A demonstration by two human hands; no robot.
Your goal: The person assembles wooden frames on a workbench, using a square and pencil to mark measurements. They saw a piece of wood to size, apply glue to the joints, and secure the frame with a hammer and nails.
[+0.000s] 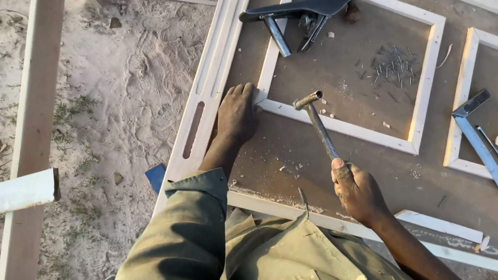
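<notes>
Gripping is seen at the right hand, fingers wrapped tight around the handle of a hammer; its head is poised at 12 o'clock, just above the pale wooden frame; the left hand is pressed flat, fingers together, on the frame's corner; loose nails lie inside at 2 o'clock.

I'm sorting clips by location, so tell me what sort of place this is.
Probably an outdoor carpentry site. A wooden door panel with frame strips lies over sandy ground, loose nails sit on it, and the right hand holds a hammer.
</notes>
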